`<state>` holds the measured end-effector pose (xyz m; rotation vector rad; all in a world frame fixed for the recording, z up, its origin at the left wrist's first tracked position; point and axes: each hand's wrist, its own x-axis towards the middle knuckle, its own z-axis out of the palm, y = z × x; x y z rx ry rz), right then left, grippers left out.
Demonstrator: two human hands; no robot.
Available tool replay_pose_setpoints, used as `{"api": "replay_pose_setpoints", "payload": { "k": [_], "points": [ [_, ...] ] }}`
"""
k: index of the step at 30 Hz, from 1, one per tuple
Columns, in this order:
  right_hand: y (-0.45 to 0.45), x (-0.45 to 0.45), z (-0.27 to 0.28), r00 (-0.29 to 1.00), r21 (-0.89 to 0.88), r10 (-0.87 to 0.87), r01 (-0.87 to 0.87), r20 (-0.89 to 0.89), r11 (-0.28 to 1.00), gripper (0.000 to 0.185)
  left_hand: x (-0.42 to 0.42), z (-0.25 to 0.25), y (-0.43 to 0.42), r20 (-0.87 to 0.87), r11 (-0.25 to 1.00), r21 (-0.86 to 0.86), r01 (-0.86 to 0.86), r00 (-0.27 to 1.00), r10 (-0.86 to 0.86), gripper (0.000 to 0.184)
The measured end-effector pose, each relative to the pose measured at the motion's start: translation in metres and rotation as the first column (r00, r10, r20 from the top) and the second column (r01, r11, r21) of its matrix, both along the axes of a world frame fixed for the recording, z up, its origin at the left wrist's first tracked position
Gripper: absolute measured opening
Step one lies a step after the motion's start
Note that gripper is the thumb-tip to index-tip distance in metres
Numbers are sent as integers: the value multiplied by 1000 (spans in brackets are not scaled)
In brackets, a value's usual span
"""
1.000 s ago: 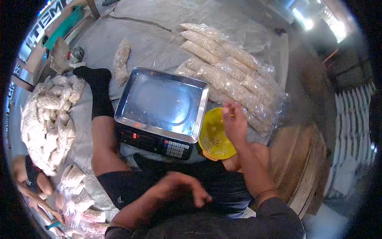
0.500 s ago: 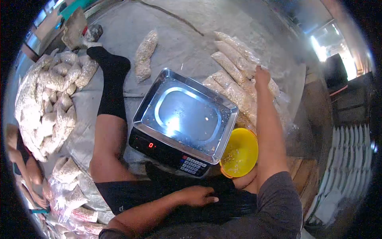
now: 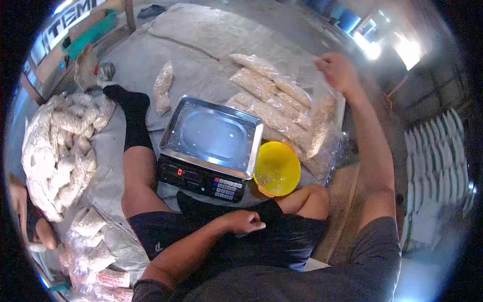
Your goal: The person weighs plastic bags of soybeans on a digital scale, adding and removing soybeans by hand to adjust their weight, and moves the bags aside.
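Observation:
My right hand (image 3: 338, 73) is raised above the far right of the sheet, fingers closed at the clear plastic end of a filled bag (image 3: 321, 123). That bag stands out at a steep angle against a row of similar bags (image 3: 271, 118) of pale pieces. Loosely curled and empty, my left hand (image 3: 244, 222) rests over my lap. A scale with a shiny metal tray (image 3: 214, 135) sits before me, its display reading 0. Beside its right edge is a yellow bowl (image 3: 277, 168) with small pale bits inside.
A single filled bag (image 3: 162, 88) lies beyond the scale. At left is a large heap of filled bags (image 3: 60, 146), with more plastic packs (image 3: 93, 241) below it. Part of another person (image 3: 37, 221) shows at the left edge. Wooden boards (image 3: 339, 201) lie at right.
My right hand went from over the yellow bowl to the bags, then up and right; one bag is now turned more upright. My left hand has drawn its fingers in. The view has shifted.

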<state>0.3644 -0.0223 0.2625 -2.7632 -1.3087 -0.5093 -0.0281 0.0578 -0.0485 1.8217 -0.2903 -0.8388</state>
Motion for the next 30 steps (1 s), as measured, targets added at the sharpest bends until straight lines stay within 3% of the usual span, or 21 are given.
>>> {"api": "replay_pose_setpoints", "payload": {
  "k": [1,2,4,7,9,14,16,18,20,23,25,26,29,30],
  "points": [
    [2,-4,-4,996,-74,61,-56,59,996,41,2,2,0,-8,1000,-3,-12,1000,12,66],
    [5,-24,-1,999,80,41,-40,-12,996,40,5,9,1,-159,996,-83,-39,987,25,56],
    [15,-78,10,985,377,63,3,-162,926,40,5,5,-2,-144,987,-126,-97,986,78,49],
    [12,-129,7,980,525,51,58,-190,849,42,3,-18,-3,-232,957,-207,-204,961,154,42],
    [12,-147,-29,940,544,-19,213,-340,812,44,0,-28,-5,-338,926,-242,-290,920,200,42],
    [-2,-179,-179,883,628,179,155,-435,762,30,0,-11,-2,-332,912,-220,-347,906,264,41],
    [-11,-195,-207,795,586,207,217,-570,781,28,-3,-13,-1,-319,904,-221,-366,903,288,41],
    [-30,-196,-222,809,624,209,231,-549,747,28,-5,-31,-4,-285,894,-250,-370,911,298,41],
    [-55,-190,-229,802,680,227,277,-552,679,28,-6,-12,-5,-318,893,-213,-396,893,320,40],
    [-83,-176,-229,576,566,212,550,-790,615,29,-3,-13,-10,-303,903,-143,-404,887,349,40],
    [-94,-159,-274,695,494,103,390,-711,777,32,2,-8,-11,-227,907,-109,-407,898,376,40],
    [-98,-154,-303,749,435,67,308,-660,846,33,6,1,-13,-292,898,-85,-432,872,392,38],
    [-98,-151,-359,764,215,35,137,-644,967,28,20,2,-14,-334,904,-26,-426,856,394,35],
    [-94,-155,-355,748,99,14,69,-664,993,29,22,2,-14,-357,894,-32,-447,841,408,34]
  ]
}}
